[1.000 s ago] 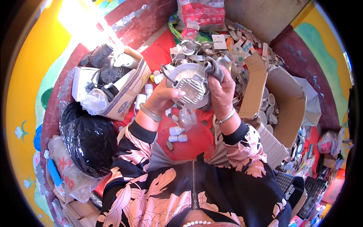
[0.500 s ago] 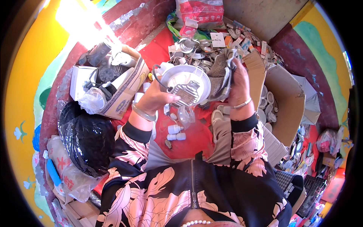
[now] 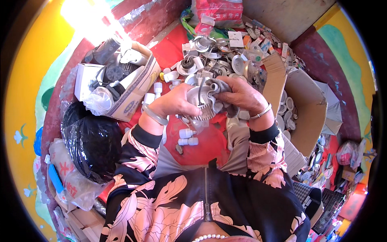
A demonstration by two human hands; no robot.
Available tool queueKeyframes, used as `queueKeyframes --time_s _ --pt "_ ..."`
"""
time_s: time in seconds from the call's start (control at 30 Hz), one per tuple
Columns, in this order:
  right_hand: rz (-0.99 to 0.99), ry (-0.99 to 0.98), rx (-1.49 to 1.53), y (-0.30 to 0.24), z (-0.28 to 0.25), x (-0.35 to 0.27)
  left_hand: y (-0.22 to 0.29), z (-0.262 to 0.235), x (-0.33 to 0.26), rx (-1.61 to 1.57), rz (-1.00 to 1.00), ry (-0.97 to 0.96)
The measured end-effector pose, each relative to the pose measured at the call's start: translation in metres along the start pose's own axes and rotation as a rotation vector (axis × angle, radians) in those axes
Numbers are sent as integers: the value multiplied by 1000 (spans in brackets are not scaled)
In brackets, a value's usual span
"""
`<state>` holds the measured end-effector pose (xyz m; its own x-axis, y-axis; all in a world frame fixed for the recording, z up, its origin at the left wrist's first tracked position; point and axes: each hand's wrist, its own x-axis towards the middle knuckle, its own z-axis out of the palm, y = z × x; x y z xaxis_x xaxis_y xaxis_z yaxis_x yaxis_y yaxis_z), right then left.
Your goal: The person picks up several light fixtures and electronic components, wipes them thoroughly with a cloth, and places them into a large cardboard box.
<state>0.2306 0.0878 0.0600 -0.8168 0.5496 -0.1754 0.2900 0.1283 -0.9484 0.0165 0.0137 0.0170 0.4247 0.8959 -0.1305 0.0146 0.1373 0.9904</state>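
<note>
My left hand (image 3: 174,103) grips a round white downlight (image 3: 195,96) by its rim, with the thumb near the metal fins on its back. A dark cable runs across the lamp's back. Bunched in my right hand (image 3: 246,97) is a grey cloth (image 3: 219,89), pressed against the right side of the lamp. Part of the lamp is hidden by the cloth and my fingers. Below my hands, two white bulbs (image 3: 188,141) lie on a red sheet (image 3: 201,155). Beyond them spreads a pile of lamp parts (image 3: 211,54).
On the left stands a carton (image 3: 139,90) of used lamps and dark fittings, with a black plastic bag (image 3: 92,141) nearer me. To the right, an open cardboard box (image 3: 312,109) holds round white pieces. A red and white sack (image 3: 219,14) sits at the back.
The lamp has been turned and tilted between my hands. My right hand has moved left and nearer, bringing the cloth from beside the lamp onto it.
</note>
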Motion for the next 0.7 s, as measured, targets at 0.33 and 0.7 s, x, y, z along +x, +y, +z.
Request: queueKeyframes --time_s 0.33,0.7 --pt "-72 92 -538 18 20 13 -12 14 12 81 -153 -119" --pt "-9 -110 111 25 -7 3 -4 3 0 -89 -28 -48"
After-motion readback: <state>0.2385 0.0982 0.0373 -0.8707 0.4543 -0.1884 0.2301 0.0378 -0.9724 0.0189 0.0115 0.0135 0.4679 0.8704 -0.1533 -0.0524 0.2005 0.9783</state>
